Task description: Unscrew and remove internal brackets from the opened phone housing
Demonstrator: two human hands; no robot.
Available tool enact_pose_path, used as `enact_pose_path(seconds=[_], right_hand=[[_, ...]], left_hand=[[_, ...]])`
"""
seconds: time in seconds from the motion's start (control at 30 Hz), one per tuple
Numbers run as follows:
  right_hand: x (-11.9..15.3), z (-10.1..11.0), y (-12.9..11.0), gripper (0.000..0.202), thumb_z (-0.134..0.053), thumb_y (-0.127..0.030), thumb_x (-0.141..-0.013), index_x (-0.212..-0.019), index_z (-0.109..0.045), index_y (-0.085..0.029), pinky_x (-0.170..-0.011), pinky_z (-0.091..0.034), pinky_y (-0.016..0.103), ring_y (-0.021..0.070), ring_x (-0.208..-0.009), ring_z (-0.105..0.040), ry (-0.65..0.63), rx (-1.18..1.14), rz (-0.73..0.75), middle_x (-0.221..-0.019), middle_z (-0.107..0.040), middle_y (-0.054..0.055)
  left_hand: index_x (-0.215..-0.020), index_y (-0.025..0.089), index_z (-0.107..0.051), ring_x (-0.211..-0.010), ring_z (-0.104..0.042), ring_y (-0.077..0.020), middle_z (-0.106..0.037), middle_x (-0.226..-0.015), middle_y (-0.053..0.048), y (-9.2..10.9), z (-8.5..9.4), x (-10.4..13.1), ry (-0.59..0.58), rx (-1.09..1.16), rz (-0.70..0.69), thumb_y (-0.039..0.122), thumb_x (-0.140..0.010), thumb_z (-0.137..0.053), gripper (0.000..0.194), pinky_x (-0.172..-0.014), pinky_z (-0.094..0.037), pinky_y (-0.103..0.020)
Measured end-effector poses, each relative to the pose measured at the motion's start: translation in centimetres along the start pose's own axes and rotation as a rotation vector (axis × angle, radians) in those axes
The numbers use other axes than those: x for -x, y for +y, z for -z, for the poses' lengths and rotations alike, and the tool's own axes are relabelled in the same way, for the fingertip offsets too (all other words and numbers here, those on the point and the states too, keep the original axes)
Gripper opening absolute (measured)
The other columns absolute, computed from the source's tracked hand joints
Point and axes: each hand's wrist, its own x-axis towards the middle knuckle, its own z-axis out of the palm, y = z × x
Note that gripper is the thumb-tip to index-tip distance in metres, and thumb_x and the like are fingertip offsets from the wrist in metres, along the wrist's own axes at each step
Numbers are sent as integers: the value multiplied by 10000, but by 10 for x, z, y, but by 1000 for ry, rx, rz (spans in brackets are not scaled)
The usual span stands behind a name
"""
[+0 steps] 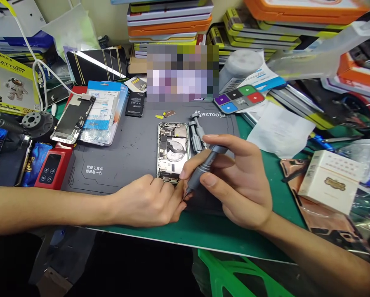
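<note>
An opened phone body (173,150) lies upright on the dark grey mat (119,165), its internal parts showing and its lower end partly covered. My left hand (147,200) is closed just below that end; whatever its fingers pinch is too small to name. My right hand (237,177) grips a grey screwdriver (203,167), its tip slanting down to the left fingertips. Beside the phone's upper right lie more grey screwdrivers (197,134). A black battery (135,104) and small yellow and copper-coloured pieces (168,114) rest above the phone.
At left, a detached phone screen (74,115) leans on a blue packet (101,123), near a red device (53,167). A round container (239,68) and coloured-square pad (239,99) sit behind. A white box (330,181) is at right. Stacked boxes (169,18) line the back.
</note>
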Motion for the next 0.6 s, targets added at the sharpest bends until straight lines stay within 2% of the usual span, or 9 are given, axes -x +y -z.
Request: enact_pose_path(seconds=[0.23,0.4,0.6], right_hand=[[0,0,-1,432,-516,-238,-1030,-1406,-435,-435,-549,-634,389,186,-675,-660,5,-31,12,-1009,-693,34],[0,0,0,445,-513,-217,-1034,-1415,-455,-438,-570,-634,374,179,-701,-662,-13,-28,21,-999,-680,28],[-3,2,3,478,-527,-179,-1023,-1443,-470,-400,-572,-647,339,170,-711,-672,-55,-10,89,-992,-685,30]], left_hand=[[-965,92,-660,-515,-524,-153,-572,-652,9,0,0,0,3,20,4,286,-1004,-511,247,-478,-273,-336],[-902,124,-641,-509,-503,-146,-562,-642,12,0,-2,1,22,5,12,290,-1000,-527,224,-484,-245,-339],[-849,140,-611,-499,-493,-143,-556,-631,18,0,-1,0,27,2,4,314,-1000,-551,239,-484,-218,-333]])
